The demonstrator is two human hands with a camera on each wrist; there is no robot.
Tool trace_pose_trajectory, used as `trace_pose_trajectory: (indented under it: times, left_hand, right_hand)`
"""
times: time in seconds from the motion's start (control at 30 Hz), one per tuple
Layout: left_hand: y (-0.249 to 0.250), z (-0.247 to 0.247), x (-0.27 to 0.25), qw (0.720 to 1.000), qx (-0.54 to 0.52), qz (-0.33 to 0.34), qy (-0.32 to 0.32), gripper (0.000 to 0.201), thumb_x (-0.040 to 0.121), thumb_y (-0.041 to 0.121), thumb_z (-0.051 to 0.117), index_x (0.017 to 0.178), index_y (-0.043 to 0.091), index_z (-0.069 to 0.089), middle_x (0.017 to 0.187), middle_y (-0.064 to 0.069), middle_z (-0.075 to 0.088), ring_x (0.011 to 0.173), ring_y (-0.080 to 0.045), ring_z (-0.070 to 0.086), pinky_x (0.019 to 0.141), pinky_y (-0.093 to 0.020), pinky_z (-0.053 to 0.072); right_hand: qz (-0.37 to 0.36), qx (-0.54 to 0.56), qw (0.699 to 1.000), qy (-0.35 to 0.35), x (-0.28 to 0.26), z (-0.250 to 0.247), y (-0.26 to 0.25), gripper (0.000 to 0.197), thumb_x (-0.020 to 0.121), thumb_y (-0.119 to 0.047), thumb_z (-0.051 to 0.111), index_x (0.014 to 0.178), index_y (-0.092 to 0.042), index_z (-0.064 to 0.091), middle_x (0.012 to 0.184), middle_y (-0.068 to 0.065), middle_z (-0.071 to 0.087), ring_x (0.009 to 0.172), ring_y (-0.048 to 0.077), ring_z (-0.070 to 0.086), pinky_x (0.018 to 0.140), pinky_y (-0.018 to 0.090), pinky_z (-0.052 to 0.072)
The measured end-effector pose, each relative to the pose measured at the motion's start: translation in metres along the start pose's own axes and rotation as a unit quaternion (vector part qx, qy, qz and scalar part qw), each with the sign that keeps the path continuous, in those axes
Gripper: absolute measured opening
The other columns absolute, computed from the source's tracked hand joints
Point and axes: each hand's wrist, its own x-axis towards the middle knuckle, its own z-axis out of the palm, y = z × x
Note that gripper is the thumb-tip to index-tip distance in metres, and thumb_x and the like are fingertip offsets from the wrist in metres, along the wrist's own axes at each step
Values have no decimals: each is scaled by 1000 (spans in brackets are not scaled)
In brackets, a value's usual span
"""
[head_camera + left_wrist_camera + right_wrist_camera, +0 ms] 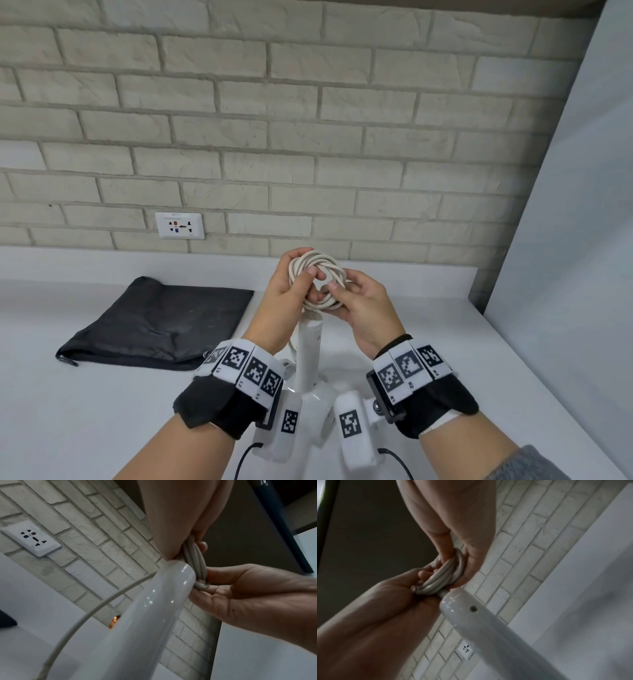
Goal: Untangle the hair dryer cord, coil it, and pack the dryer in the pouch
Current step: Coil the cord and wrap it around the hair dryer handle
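A white cord (317, 265) is wound into a small coil, held up over the counter by both hands. My left hand (301, 274) grips the coil's left side, thumb across the loops. My right hand (342, 291) pinches the loops at the lower right. In the left wrist view the coil (195, 561) sits just above the end of the dryer handle (145, 615). The white hair dryer (310, 349) points handle-up below the coil, its head partly hidden between my wrists. The black pouch (154, 322) lies flat on the counter to the left.
A white counter (85, 411) runs along a brick wall with a wall outlet (180, 225) behind the pouch. A pale panel (582, 240) bounds the counter on the right. One loose strand of cord (85, 615) arcs away beside the handle.
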Motion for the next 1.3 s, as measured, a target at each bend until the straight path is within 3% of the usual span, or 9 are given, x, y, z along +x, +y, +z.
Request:
trace_pose_trajectory:
  times: [0.27, 0.47, 0.57, 0.7, 0.83, 0.9, 1.1, 1.17, 1.3]
  left_hand:
    - [-2, -3, 2, 977, 190, 80, 47, 16, 92, 12, 49, 108, 15, 53, 86, 7, 61, 74, 5, 58, 73, -12, 48]
    - [-1, -4, 1, 956, 270, 104, 42, 18, 92, 14, 49, 108, 22, 51, 89, 10, 61, 80, -4, 58, 77, -16, 47]
    - [-3, -3, 0, 952, 283, 114, 32, 19, 92, 13, 49, 109, 21, 50, 91, 9, 61, 82, -3, 59, 77, -16, 47]
    - [-8, -2, 2, 952, 282, 120, 26, 20, 94, 12, 47, 112, 16, 52, 98, 5, 60, 86, -2, 56, 77, -10, 43]
    - [-14, 6, 3, 955, 274, 110, 26, 24, 95, 14, 44, 118, 16, 50, 105, 3, 59, 87, -1, 55, 75, -10, 42]
    - [-15, 9, 4, 963, 251, 95, 21, 25, 96, 14, 42, 120, 16, 48, 109, 1, 59, 96, -5, 56, 81, -10, 43]
    - [-9, 11, 6, 976, 212, 44, 5, 24, 96, 15, 41, 119, 18, 49, 89, 9, 56, 73, 0, 53, 70, -14, 44]
    - [-8, 10, 8, 976, 215, 35, 16, 23, 96, 15, 41, 118, 17, 49, 84, 11, 53, 70, 0, 50, 66, -12, 42]
    - [-2, 6, 20, 979, 187, -17, 74, 22, 96, 12, 40, 116, 13, 50, 83, 8, 52, 72, -2, 48, 64, -14, 42]
  right_hand:
    - [85, 173, 981, -26, -1, -1, -8, 20, 93, -4, 44, 78, -1, 57, 59, 9, 64, 59, 20, 67, 66, 35, 60]
    - [102, 259, 959, -57, -3, 5, -11, 22, 94, -6, 38, 77, -5, 52, 47, 1, 50, 48, 13, 56, 58, 29, 57]
    - [79, 192, 976, -60, -5, 5, -11, 18, 90, 1, 42, 78, -7, 53, 46, -2, 47, 47, 8, 51, 56, 24, 54]
    - [-12, -50, 999, -15, -7, -2, -2, 27, 81, 8, 56, 96, -13, 50, 74, 1, 52, 67, 11, 56, 67, 21, 54]
    - [-245, -364, 891, 118, -9, -17, 8, 28, 78, -7, 66, 98, -17, 49, 88, -4, 42, 72, 2, 44, 64, 7, 39]
    - [-347, -449, 821, 68, -11, -18, 10, 11, 84, -6, 54, 93, -10, 59, 90, -4, 43, 78, 2, 44, 71, 3, 34]
    - [-343, -531, 772, -64, -5, -17, 13, 32, 85, -29, 40, 83, -7, 63, 81, 7, 58, 85, 13, 46, 76, 14, 34]
    - [-353, -506, 785, -51, -3, -19, 13, 27, 85, -24, 44, 78, -7, 64, 74, 2, 58, 76, 7, 44, 73, 12, 34]
    - [-240, -317, 908, -135, -10, -34, 4, 10, 85, -17, 53, 80, -14, 60, 81, -7, 53, 79, 3, 48, 76, 12, 38]
